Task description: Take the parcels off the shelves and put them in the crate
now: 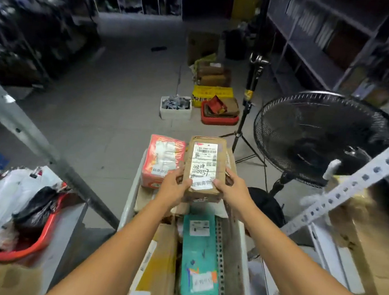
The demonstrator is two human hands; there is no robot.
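A brown cardboard parcel (207, 165) with a white shipping label is held over the far end of the white crate (127, 202). My left hand (174, 185) grips its near left corner and my right hand (231, 187) grips its near right corner, thumbs on top. Beside it on the left lies a red and white parcel (162, 158). Nearer to me the crate holds a teal parcel (200, 257) and a brown box (156, 265).
A red basket (39, 240) of bagged parcels sits on the left shelf. A black floor fan (317, 136) and a tripod (247, 109) stand to the right. Perforated metal shelf posts (348, 187) cross both sides. White, yellow and red bins (175, 108) sit on the floor ahead.
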